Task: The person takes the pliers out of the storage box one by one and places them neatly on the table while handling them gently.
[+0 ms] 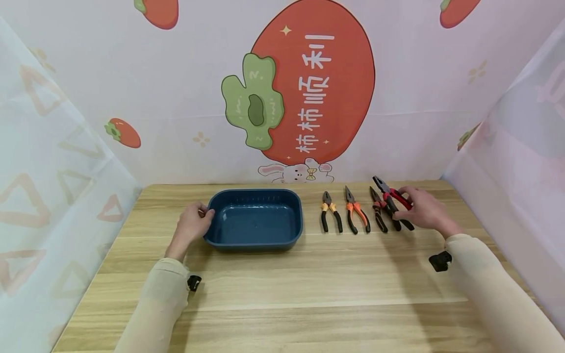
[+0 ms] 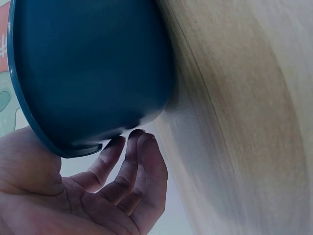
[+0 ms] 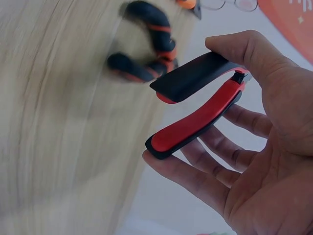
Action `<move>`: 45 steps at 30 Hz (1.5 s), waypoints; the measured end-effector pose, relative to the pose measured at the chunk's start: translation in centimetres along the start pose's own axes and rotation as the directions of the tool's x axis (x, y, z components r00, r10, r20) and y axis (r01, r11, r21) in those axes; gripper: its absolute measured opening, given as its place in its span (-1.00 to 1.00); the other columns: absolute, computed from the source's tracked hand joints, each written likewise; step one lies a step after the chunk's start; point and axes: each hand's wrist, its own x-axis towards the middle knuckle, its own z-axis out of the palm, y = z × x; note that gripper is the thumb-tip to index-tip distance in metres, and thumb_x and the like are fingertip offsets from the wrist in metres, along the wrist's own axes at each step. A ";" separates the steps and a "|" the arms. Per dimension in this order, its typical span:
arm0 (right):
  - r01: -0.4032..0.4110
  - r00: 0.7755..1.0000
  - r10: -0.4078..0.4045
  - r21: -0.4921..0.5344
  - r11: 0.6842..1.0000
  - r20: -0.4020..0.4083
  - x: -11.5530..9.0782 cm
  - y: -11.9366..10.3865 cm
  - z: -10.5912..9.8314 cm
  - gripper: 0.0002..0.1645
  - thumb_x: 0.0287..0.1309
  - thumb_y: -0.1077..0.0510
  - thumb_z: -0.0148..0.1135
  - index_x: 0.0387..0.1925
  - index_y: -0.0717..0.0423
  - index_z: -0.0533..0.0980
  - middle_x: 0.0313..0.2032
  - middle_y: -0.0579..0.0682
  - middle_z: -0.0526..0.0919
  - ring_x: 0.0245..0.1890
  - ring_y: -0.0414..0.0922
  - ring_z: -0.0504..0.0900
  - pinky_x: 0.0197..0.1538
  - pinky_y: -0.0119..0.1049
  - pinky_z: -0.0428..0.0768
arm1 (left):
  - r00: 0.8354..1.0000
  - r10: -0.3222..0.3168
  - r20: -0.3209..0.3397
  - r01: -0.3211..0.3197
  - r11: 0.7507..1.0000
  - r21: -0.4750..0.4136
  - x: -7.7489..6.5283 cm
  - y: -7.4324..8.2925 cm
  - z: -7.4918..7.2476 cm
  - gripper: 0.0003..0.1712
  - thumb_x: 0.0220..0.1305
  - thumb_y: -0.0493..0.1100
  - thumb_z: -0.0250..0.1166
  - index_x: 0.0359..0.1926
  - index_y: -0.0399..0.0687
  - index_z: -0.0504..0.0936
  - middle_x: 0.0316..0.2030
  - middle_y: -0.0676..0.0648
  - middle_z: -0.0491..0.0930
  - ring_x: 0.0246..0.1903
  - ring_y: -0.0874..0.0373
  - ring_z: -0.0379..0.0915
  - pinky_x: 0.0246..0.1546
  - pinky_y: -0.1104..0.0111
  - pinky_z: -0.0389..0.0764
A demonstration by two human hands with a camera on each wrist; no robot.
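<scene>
A dark blue plastic basin [image 1: 253,246] rests on the table left of centre. My left hand [image 1: 192,225] grips its left rim, the thumb over the edge and the fingers curled against the outer wall, as the left wrist view shows. My right hand [image 1: 421,208] holds a pair of pliers with red and black handles [image 3: 195,117], thumb on one handle and fingers along the other. Those handles are spread apart, and the pliers are raised off the table, jaws pointing away. Just left of them lie dark red and black pliers [image 1: 378,211], partly overlapped in the head view.
Orange-handled long-nose pliers [image 1: 356,211] and smaller yellow-handled pliers [image 1: 331,212] lie in a row between the basin and my right hand. Behind the wooden table [image 1: 282,284] stands a printed cloth backdrop [image 1: 176,88], with cloth sides left and right.
</scene>
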 end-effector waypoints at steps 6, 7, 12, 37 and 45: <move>-0.030 0.999 0.030 0.014 0.999 0.017 0.0 1.6 -0.1 -0.14 0.20 0.00 0.44 0.30 0.43 0.27 -0.14 0.36 0.55 -0.24 0.16 0.57 -0.31 0.03 0.54 | 1.000 -0.002 0.000 0.002 1.000 0.005 0.1 0.0 0.0 -0.68 0.54 -0.11 0.07 -0.08 -0.36 0.50 -0.23 -0.29 0.54 -0.34 -0.06 0.47 -0.42 0.26 0.48; -0.034 0.999 0.034 0.017 0.999 0.017 0.1 1.8 -0.1 -0.14 0.19 0.00 0.44 0.30 0.43 0.28 -0.16 0.34 0.56 -0.26 0.14 0.56 -0.32 0.00 0.53 | 1.000 -0.001 0.000 0.001 1.000 0.006 0.1 0.0 0.0 -0.68 0.54 -0.11 0.07 -0.08 -0.36 0.50 -0.22 -0.30 0.55 -0.33 -0.06 0.48 -0.42 0.25 0.48; -0.044 0.999 0.043 0.035 0.998 0.023 0.2 2.9 -0.2 -0.13 0.18 0.02 0.46 0.29 0.47 0.28 -0.24 0.30 0.59 -0.34 0.09 0.55 -0.34 -0.06 0.51 | 1.000 0.002 0.001 -0.002 1.000 0.004 0.1 0.1 -0.1 -0.69 0.54 -0.11 0.08 -0.08 -0.35 0.50 -0.22 -0.30 0.55 -0.33 -0.07 0.48 -0.41 0.25 0.48; -0.225 0.970 0.224 -0.002 0.974 0.089 1.2 5.1 0.8 -0.24 0.18 -0.10 0.41 0.07 0.45 0.36 -0.24 0.26 0.54 -0.36 0.08 0.48 -0.35 -0.10 0.45 | 1.000 -0.001 0.000 0.001 1.000 0.010 0.1 -0.1 0.2 -0.69 0.54 -0.09 0.08 -0.11 -0.33 0.50 -0.27 -0.26 0.55 -0.38 -0.03 0.47 -0.44 0.25 0.46; -0.258 0.958 0.258 -0.019 0.966 0.124 1.5 5.0 0.9 -0.20 0.20 -0.11 0.38 0.09 0.49 0.31 -0.23 0.28 0.51 -0.33 0.12 0.46 -0.33 -0.07 0.44 | 1.000 -0.006 -0.006 0.006 1.000 0.015 0.1 -0.1 0.2 -0.69 0.53 -0.09 0.08 -0.12 -0.33 0.50 -0.27 -0.26 0.55 -0.37 -0.05 0.47 -0.43 0.25 0.46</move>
